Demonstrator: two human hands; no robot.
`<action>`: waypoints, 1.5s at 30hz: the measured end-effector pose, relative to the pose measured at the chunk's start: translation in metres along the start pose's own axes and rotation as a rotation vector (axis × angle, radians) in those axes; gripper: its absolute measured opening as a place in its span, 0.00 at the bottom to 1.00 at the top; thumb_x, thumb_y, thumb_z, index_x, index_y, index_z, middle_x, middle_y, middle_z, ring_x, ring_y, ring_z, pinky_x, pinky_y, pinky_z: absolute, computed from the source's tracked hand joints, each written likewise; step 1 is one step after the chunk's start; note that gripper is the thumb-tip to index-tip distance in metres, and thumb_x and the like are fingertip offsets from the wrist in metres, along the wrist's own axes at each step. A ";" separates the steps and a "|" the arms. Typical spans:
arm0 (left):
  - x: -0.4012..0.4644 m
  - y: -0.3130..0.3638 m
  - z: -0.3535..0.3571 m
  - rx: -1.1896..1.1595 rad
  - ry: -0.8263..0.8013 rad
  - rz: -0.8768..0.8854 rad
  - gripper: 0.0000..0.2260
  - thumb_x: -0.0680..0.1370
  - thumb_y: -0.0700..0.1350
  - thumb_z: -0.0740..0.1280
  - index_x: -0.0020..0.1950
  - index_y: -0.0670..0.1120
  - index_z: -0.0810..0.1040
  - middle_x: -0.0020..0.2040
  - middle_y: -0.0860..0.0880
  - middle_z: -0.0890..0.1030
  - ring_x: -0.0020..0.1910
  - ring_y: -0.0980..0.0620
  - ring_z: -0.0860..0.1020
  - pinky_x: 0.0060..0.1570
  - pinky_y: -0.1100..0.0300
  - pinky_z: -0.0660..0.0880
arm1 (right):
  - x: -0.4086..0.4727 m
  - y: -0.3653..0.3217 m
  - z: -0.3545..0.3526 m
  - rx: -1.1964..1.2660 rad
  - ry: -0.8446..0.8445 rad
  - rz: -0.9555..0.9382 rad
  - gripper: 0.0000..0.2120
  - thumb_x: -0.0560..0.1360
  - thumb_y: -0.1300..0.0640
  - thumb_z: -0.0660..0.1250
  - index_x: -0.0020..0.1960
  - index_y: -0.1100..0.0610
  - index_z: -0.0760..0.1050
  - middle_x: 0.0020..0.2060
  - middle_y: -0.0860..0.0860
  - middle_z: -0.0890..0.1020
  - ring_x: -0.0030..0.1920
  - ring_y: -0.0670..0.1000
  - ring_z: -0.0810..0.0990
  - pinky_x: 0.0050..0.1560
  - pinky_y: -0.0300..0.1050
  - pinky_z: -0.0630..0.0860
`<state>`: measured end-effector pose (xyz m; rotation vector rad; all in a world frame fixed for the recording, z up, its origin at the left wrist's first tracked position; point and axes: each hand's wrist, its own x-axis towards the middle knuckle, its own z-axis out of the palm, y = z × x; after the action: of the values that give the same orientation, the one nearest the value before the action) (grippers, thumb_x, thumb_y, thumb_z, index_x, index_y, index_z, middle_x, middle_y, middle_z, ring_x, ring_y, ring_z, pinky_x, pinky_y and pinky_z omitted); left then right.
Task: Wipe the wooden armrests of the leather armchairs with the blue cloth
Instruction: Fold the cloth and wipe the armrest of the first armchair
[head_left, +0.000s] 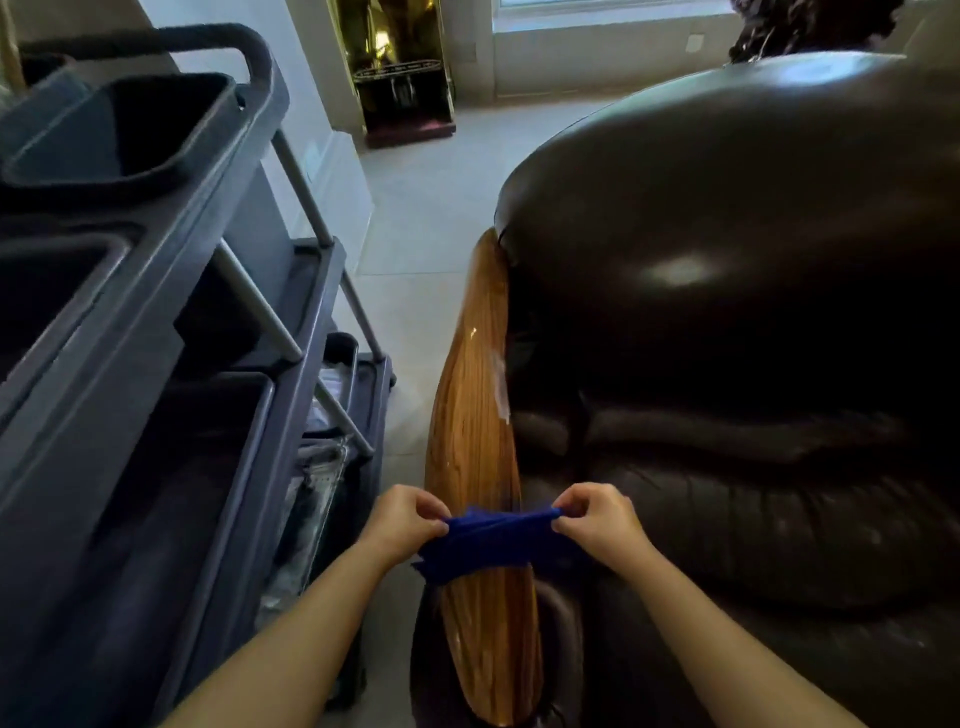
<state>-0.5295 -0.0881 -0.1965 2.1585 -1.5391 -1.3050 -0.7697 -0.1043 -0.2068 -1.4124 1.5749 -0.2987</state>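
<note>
A long glossy wooden armrest (475, 405) runs away from me along the left side of a dark brown leather armchair (727, 291). A blue cloth (488, 543) is stretched across the near part of the armrest, bunched into a band. My left hand (402, 522) pinches its left end and my right hand (597, 519) pinches its right end, both just above the wood. A pale streak shows on the armrest's right edge further up.
A grey cleaning cart (156, 322) with bins and shelves stands close on the left, leaving a narrow strip of tiled floor (415, 228) between it and the chair. A brass-coloured stand (400, 67) is at the far wall.
</note>
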 end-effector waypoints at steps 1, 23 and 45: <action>0.014 -0.004 0.006 0.010 -0.004 0.002 0.07 0.70 0.39 0.71 0.37 0.52 0.81 0.36 0.53 0.83 0.37 0.59 0.81 0.32 0.70 0.74 | 0.015 0.007 0.002 0.012 -0.017 0.007 0.09 0.69 0.61 0.71 0.39 0.47 0.76 0.39 0.45 0.80 0.40 0.41 0.79 0.33 0.31 0.71; 0.107 -0.035 0.118 0.511 0.532 0.261 0.24 0.79 0.55 0.37 0.74 0.50 0.45 0.75 0.57 0.35 0.75 0.54 0.41 0.72 0.47 0.40 | 0.119 0.037 0.136 0.167 0.434 -0.063 0.29 0.76 0.39 0.44 0.71 0.45 0.34 0.74 0.41 0.41 0.73 0.39 0.41 0.73 0.42 0.48; 0.239 0.052 0.044 0.567 0.542 0.381 0.25 0.77 0.53 0.41 0.74 0.49 0.43 0.75 0.51 0.45 0.75 0.52 0.43 0.72 0.51 0.42 | 0.273 -0.019 0.057 0.433 0.151 -0.094 0.27 0.80 0.45 0.46 0.75 0.50 0.40 0.76 0.49 0.44 0.74 0.45 0.43 0.73 0.44 0.42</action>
<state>-0.5789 -0.2973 -0.3214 2.0808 -2.0675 -0.1419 -0.6771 -0.3237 -0.3533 -1.1442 1.4531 -0.7695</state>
